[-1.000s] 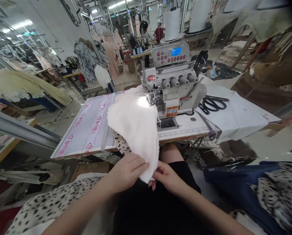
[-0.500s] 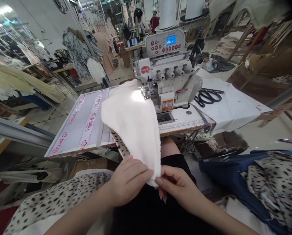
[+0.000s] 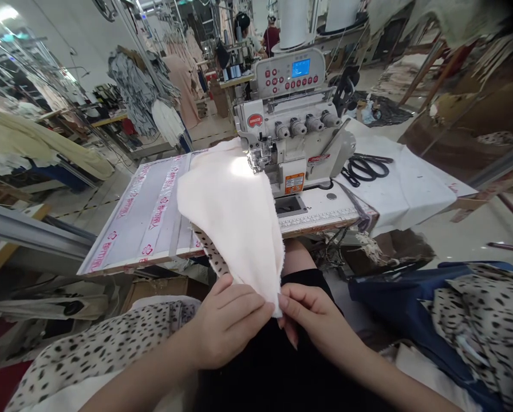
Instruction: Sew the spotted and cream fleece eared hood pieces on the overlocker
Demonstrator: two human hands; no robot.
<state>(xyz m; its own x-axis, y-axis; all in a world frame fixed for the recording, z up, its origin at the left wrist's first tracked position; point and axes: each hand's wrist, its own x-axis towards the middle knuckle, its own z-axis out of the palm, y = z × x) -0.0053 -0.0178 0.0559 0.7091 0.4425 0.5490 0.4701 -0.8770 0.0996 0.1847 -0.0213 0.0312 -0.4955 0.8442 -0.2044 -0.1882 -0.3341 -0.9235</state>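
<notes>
A cream fleece piece (image 3: pixel 239 217) with a spotted underside runs from beneath the lit presser foot of a white sewing machine (image 3: pixel 293 137) down over the table's front edge. Its lower end is in my left hand (image 3: pixel 231 323), whose fingers are wrapped over the fabric. My right hand (image 3: pixel 314 315) pinches the fleece's bottom right corner between thumb and fingers, close beside the left fingertips. Spotted fabric (image 3: pixel 213 252) shows along the fleece's left edge.
Black scissors (image 3: pixel 368 169) lie on white cloth right of the machine. Spotted fabric (image 3: pixel 110 343) is heaped at lower left, and more spotted cloth (image 3: pixel 488 320) with blue fabric at right. Two people are in the background beyond the machine.
Both hands have shifted slightly on the fleece's lower end; the right hand has moved up a little. The lower corner is raised and bunched between the fingers. A second person shows more in the background.
</notes>
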